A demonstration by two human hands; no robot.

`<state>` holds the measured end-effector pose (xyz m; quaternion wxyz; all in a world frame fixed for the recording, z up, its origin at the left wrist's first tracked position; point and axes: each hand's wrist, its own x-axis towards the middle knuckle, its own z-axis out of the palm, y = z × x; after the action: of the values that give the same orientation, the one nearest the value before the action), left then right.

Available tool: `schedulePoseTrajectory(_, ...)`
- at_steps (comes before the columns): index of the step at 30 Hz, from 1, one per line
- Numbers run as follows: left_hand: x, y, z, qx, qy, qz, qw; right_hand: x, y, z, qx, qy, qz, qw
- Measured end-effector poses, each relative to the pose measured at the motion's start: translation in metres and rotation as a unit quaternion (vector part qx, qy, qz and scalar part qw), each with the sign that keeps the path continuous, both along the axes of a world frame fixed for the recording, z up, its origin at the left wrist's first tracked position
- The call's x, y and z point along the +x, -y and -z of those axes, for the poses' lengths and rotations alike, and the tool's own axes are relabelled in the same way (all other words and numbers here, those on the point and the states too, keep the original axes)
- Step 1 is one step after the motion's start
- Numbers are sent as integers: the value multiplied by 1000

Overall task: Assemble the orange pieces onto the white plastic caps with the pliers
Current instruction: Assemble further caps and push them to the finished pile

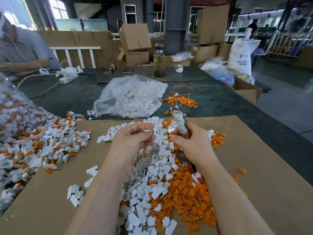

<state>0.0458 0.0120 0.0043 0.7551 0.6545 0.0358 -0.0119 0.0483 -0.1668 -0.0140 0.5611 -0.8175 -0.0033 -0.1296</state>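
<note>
My left hand (pixel 135 138) pinches a single white plastic cap (pixel 149 130) between thumb and fingertips, above the pile. My right hand (pixel 191 141) grips the pliers (pixel 178 116) by their handles, metal jaws pointing up and away; an orange piece (pixel 175 133) shows at my thumb beside the handles. Below both hands a heap of loose white caps (pixel 152 184) lies mixed with orange pieces (pixel 189 197) on brown cardboard (pixel 254 184). The two hands are close together but not touching.
A heap of assembled white-and-orange parts (pixel 42 141) lies at left. A clear bag of white caps (pixel 130 97) and scattered orange pieces (pixel 181 100) sit beyond the cardboard. A bottle (pixel 158 61), a power strip (pixel 69 74) and another person (pixel 18 48) are farther back.
</note>
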Motion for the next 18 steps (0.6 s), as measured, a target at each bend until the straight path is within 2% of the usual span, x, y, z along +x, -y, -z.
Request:
schedulePoseTrajectory(5, -1, 11, -1, -129, -2, 5, 992, -2, -4, 0, 34, 18, -22, 999)
schedulePoseTrajectory(11, -4, 18, -4, -155, 31, -44, 986, -4, -9, -4, 66, 60, -15, 996)
schedulePoseTrajectory(18, -6, 26, -3, -188, 18, -59, 980, -7, -12, -9, 115, 94, -10, 989)
